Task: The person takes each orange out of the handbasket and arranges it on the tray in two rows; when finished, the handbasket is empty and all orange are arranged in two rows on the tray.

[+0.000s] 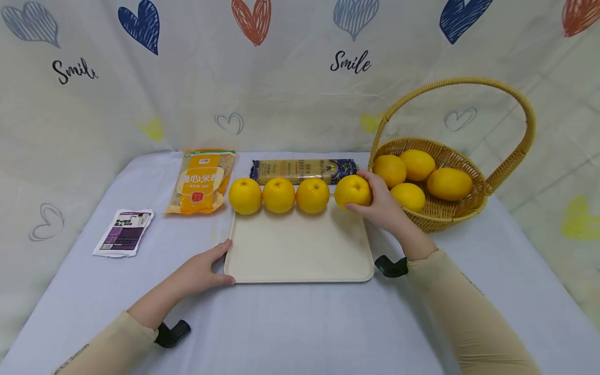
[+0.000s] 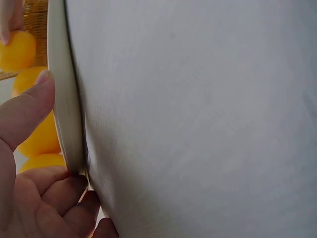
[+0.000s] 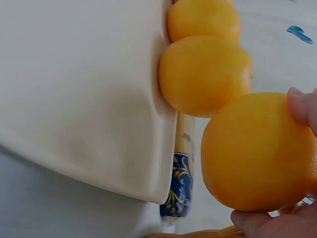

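On the pale blue tablecloth (image 1: 290,333), reading from the left, a small purple-and-white packet (image 1: 124,232) and an orange snack bag (image 1: 202,181) lie left of a cream tray (image 1: 300,250), whose near-left corner the left hand (image 1: 202,271) steadies with thumb on the rim and fingers relaxed against the edge. Three yellow oranges (image 1: 278,195) sit in a row along the tray's far rim, a dark noodle packet (image 1: 302,171) behind them. The right hand (image 1: 384,205) curls its fingers round a fourth orange (image 1: 352,191) at the tray's far-right corner, just beside the wicker basket (image 1: 473,205) holding four more — the fruit looks firm, smooth-skinned and apt to roll, best cupped round its widest part.
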`<state>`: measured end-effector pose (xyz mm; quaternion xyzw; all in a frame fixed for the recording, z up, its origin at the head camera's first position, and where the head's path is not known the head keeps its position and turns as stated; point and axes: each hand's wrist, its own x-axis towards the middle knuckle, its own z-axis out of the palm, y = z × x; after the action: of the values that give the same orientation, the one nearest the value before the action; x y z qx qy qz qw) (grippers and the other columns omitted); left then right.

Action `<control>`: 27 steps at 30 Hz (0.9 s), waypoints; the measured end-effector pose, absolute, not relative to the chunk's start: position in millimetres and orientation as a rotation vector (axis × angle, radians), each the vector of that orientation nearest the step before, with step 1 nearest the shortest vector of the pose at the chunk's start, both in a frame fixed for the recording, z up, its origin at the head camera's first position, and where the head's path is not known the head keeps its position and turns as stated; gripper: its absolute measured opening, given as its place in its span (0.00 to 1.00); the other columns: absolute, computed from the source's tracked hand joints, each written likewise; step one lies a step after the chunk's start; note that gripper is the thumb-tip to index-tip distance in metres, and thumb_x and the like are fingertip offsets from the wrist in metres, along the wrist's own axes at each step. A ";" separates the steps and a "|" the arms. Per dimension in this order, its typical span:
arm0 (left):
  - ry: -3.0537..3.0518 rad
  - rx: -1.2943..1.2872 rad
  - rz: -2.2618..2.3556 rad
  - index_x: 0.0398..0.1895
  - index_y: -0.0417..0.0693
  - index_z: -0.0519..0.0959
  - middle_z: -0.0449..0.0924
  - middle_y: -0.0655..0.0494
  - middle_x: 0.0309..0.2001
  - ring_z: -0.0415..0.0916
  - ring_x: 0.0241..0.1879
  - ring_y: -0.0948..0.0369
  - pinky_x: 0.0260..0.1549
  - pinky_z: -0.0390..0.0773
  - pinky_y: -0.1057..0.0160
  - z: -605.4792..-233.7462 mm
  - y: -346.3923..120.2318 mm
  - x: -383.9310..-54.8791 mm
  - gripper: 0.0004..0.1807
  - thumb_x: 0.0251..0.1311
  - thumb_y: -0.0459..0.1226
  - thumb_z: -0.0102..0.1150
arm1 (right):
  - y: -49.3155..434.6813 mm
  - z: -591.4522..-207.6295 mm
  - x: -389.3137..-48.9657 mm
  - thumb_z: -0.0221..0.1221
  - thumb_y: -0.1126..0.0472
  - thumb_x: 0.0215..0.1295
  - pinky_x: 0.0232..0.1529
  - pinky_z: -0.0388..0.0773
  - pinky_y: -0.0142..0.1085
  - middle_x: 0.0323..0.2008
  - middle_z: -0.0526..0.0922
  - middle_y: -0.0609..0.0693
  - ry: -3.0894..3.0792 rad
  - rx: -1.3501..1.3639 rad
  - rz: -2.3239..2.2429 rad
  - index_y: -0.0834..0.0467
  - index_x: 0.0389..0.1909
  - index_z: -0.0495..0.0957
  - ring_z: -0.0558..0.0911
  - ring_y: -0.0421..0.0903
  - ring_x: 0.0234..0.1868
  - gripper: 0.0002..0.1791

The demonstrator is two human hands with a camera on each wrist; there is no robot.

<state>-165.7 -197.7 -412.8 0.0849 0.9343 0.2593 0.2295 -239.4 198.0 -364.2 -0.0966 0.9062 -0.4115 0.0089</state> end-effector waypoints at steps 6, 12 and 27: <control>2.580 0.235 0.702 0.70 0.51 0.50 0.52 0.50 0.70 0.51 0.68 0.47 0.63 0.55 0.42 -413.5 -198.5 -165.4 0.54 0.41 0.57 0.66 | 196.7 -373.1 -244.4 0.64 0.54 0.53 0.59 0.63 0.55 0.63 0.58 0.62 2.825 -0.324 -1.241 0.59 0.67 0.52 0.63 0.58 0.59 0.43; 2.578 0.234 0.704 0.70 0.51 0.50 0.52 0.49 0.70 0.50 0.68 0.47 0.63 0.54 0.43 -413.1 -197.4 -166.0 0.54 0.41 0.56 0.67 | 196.1 -379.5 -249.1 0.64 0.56 0.53 0.59 0.64 0.55 0.62 0.60 0.63 2.809 -0.335 -1.266 0.60 0.68 0.51 0.65 0.58 0.58 0.44; 2.579 0.233 0.697 0.70 0.50 0.50 0.52 0.49 0.70 0.51 0.68 0.47 0.63 0.54 0.42 -414.0 -197.1 -166.2 0.54 0.40 0.56 0.67 | 197.9 -392.0 -258.2 0.63 0.54 0.55 0.61 0.61 0.54 0.66 0.55 0.59 2.709 -0.262 -1.270 0.53 0.70 0.47 0.65 0.58 0.60 0.46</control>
<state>-166.2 -197.1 -414.0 0.0847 0.9364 0.2531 0.2280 -258.2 197.9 -392.0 -0.0870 0.8998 -0.4219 0.0691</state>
